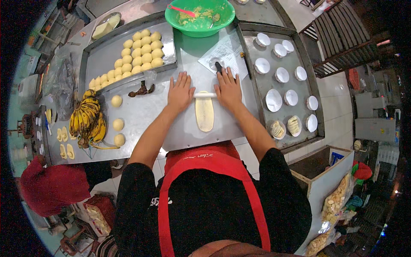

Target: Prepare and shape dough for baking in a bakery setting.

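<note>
Seen from the head camera, a person in a red bib apron [201, 155] and black short-sleeved shirt worked over a grey metal surface [180, 138]. The left hand [181, 92] and the right hand [229, 89] were laid out flat with fingers extended, resting at either end of a slim white rolling pin [205, 95], neither curled into a fist. Beneath the pin, between the hands, a long, pale yellow oval of flattened dough [204, 116] lay on the surface, most of its length on the person's side of the pin. Just beyond the right fingertips was a wheel cutter with a black handle [218, 67], on a white printed sheet [234, 50].

At left, a metal tray [101, 55] held rows of round yellow dough balls [136, 52], while three more balls [118, 124] stood near a bunch of speckled ripe bananas [85, 118]. At the far edge sat a bright green plastic basin [199, 31] with a pink-red spatula [182, 10]. On the right, a second, darker metal tray [264, 112] carried white fluted paper cups [262, 66], two filled with striped dough pieces [293, 125].
</note>
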